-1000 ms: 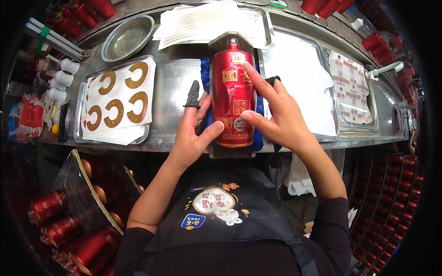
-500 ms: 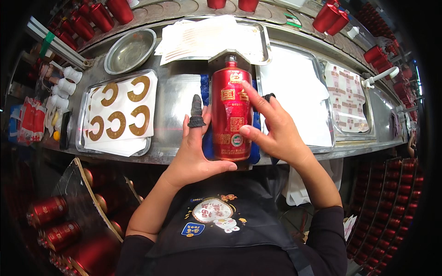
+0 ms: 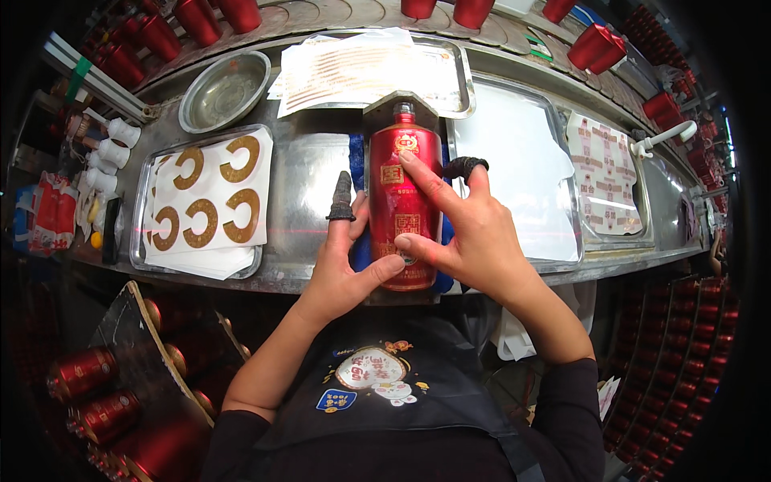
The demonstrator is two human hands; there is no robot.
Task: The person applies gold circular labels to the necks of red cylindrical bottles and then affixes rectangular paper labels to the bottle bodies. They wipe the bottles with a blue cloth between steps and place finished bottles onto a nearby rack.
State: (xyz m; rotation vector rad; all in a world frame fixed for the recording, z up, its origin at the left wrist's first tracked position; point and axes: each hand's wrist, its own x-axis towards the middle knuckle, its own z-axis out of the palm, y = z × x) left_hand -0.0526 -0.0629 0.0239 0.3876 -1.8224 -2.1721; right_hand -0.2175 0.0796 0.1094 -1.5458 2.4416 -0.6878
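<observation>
A glossy red bottle with gold emblems lies in a metal cradle between my hands, its neck pointing away from me. My left hand is beside its lower left side, thumb touching the bottle and fingers stretched apart; a black ribbed cover sits on one finger. From the right, my right hand reaches over it with fingers spread. The index fingertip rests just under the upper emblem and the thumb rests near the lower label. Another black-covered finger of that hand is lifted off the bottle.
On the left, a tray carries sheets of gold C-shaped stickers; a steel bowl stands behind. More trays with sticker sheets lie at the back and right. Red bottles stand on a conveyor; others fill racks below.
The bottle has turned toward the left and slid slightly nearer me. My left thumb has come up onto it, and my right index and thumb have moved left across its front. Conveyor bottles have moved right.
</observation>
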